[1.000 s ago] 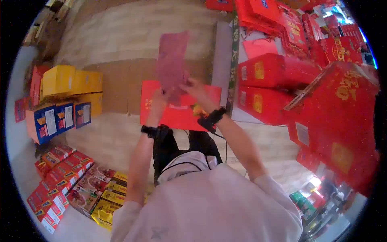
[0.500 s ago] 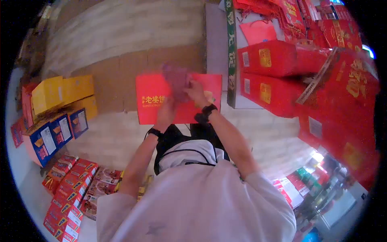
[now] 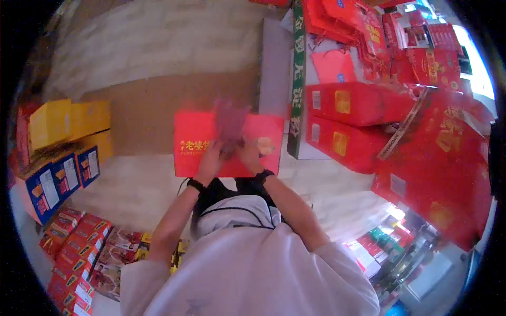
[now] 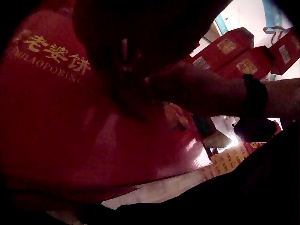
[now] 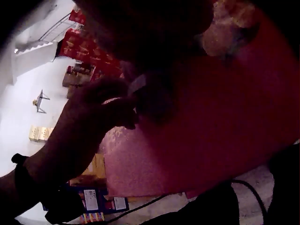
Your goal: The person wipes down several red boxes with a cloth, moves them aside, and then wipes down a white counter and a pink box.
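Note:
A red box [image 3: 190, 164] with gold lettering lies in front of the person, above the dark-clad legs. Over its middle, a blurred purple-maroon cloth-like item [image 3: 231, 120] hangs from both hands. The left hand [image 3: 212, 157] grips its lower left part, and the right hand [image 3: 249, 156] grips the lower right, the two close together. In the left wrist view the box [image 4: 61, 131] fills the left side, and the hands above it are very dark. The right wrist view shows the left hand [image 5: 105, 110] with curled fingers at a dark, unclear item.
Large red boxes [image 3: 363, 102] are stacked on the right beside a green-edged stand [image 3: 298, 79]. Yellow boxes [image 3: 50, 124] and blue boxes [image 3: 50, 189] stand on the left. Red packages [image 3: 79, 247] lie at lower left, with brown cardboard [image 3: 147, 100] beyond the box.
The purple-maroon item, held up and extended beyond the box a second ago, is now lower and nearer the body, over the box. Both hands have come closer together.

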A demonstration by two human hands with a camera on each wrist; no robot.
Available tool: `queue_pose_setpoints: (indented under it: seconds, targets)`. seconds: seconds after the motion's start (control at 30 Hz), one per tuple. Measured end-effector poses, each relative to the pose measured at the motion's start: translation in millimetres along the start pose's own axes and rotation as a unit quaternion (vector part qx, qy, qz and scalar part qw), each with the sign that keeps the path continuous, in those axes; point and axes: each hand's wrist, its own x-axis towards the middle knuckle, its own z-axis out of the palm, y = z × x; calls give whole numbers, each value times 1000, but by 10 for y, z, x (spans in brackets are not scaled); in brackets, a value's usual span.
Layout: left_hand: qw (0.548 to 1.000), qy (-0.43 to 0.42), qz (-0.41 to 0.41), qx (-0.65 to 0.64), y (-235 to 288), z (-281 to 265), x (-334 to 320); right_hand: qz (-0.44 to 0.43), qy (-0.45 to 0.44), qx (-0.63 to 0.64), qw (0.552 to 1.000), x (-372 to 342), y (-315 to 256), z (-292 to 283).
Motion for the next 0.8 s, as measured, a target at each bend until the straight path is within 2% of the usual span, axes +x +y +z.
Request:
queue_pose_setpoints:
  seconds: [0.03, 0.07, 0.13, 0.17, 0.23, 0.27, 0.33, 0.4, 0.47, 0.53, 0.57, 0.63, 0.7, 0.77, 0.8]
  targets:
    - [999, 6, -33, 3, -5, 17, -34, 22, -37, -69, 997, 27, -42, -44]
    - [1000, 8, -29, 2, -10, 29, -74, 46, -74, -136, 987, 25, -91, -78]
    - [989, 89, -79, 84, -68, 84, -184, 44, -99, -125, 986, 11, -170, -95]
    - [989, 98, -72, 88, -90, 105, -183, 37, -125, -114, 985, 98, -216, -108]
    - [965, 36, -242, -95, -196, 221, -278, 47, -143, -69, 986, 122, -410, -158]
    - [965, 46, -242, -91, -344, 359, -287, 64, -166, -26, 984, 143, -497, -169]
    - [948, 140, -222, -180, -775, 718, -341, 48, -147, 24, 988, 201, -368, -80]
    - [935, 132, -243, -220, -818, 773, -307, 41, -132, 75, 988, 147, -343, -64]
    - [923, 126, -254, -258, -667, 725, -260, 79, -164, 100, 978, 199, -492, -220]
    - [901, 113, -313, -279, -213, 532, -250, 65, -171, 87, 979, 204, -456, -272]
    - [902, 117, -313, -275, -168, 541, -273, 59, -175, 70, 980, 191, -434, -296]
    - [876, 110, -336, -327, -133, 558, -306, 35, -184, 68, 980, 222, -318, -291]
    - [891, 116, -314, -307, -88, 577, -366, 17, -192, 65, 979, 203, -243, -243]
    - [904, 121, -293, -286, -86, 580, -414, -68, -121, 126, 982, 121, -189, -129]
    - [914, 132, -304, -235, -56, 597, -412, -68, -121, 130, 982, 79, -227, -142]
